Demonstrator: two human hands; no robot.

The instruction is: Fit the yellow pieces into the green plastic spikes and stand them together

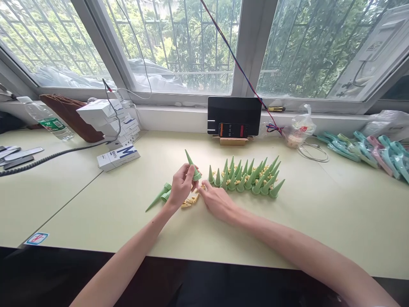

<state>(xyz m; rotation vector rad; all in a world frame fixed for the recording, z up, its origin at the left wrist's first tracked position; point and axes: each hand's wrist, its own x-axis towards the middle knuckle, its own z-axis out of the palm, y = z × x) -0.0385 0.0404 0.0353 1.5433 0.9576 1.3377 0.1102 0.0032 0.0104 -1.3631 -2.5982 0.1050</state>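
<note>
Near the middle of the worktop point(105, 213), the left hand point(181, 186) is raised a little off the surface with its grip closed round the wide end of a green cone point(192, 165). The cone's long axis runs up and slightly left, tip away from the person. The right hand point(219, 201) lies low just beside it, palm down, fingers stretched left toward a small heap of yellow pieces point(191, 200) under the left hand. Its fingertips are at the heap, but I cannot tell whether that grip has hold of a piece. The heap lies left of the right hand and directly below the held cone, so both hands are close to it. Right of the hands a cluster of standing cones point(247, 179) points upward. To the left, nested cones point(159, 197) lie flat, tip toward the person's left.
</note>
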